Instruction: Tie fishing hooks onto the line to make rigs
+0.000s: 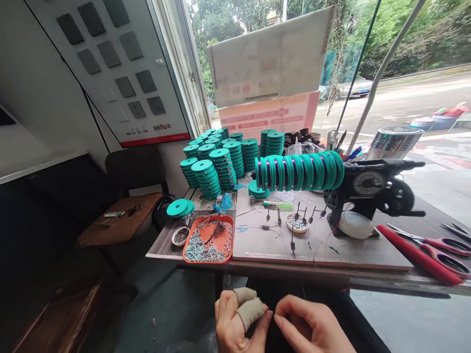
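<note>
My left hand (239,321) and my right hand (312,326) meet at the bottom of the view, below the table's front edge. Both are pinched, fingertips almost touching. Two fingers of the left hand wear beige cloth wraps. What they pinch is too thin to make out; a fine line seems to run up toward the table. Above them, a row of teal spools (298,171) sits on the shaft of a black hand-crank winder (368,189).
Stacks of teal spools (221,162) fill the table's back left. An orange tray (209,240) holds small metal parts, with small dishes (296,223) beside. Red scissors (441,247) and a red rod (415,255) lie right. A dark chair (128,196) stands left.
</note>
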Demonstrator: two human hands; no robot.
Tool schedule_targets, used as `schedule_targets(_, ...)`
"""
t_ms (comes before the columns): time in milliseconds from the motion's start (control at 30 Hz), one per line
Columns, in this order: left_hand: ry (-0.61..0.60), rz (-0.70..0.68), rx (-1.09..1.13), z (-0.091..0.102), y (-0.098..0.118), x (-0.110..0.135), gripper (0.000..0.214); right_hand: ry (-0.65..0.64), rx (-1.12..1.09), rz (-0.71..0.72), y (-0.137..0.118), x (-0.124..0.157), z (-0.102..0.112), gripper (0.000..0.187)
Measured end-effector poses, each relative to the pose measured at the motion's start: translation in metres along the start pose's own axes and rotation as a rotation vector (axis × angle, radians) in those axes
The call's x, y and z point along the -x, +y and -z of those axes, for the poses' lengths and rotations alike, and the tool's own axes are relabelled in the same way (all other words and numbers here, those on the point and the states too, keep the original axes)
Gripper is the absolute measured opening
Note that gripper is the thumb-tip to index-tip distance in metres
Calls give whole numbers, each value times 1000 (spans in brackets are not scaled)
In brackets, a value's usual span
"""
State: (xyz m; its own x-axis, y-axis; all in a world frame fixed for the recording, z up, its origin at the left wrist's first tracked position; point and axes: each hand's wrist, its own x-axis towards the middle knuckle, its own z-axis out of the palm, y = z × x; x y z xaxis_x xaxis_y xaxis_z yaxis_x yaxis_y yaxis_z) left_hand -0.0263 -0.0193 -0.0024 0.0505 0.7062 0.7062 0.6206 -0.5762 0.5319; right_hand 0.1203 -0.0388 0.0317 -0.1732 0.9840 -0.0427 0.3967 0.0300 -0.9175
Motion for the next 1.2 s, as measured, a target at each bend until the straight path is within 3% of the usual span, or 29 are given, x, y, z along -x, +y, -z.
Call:
schedule_targets(467,-2,-6,-4,1,1,-1,6,8,36,-1,0,-2,1,31)
schedule_targets(1200,6,-2,12,1,0,1,5,16,5,31,-6,-5,0,25)
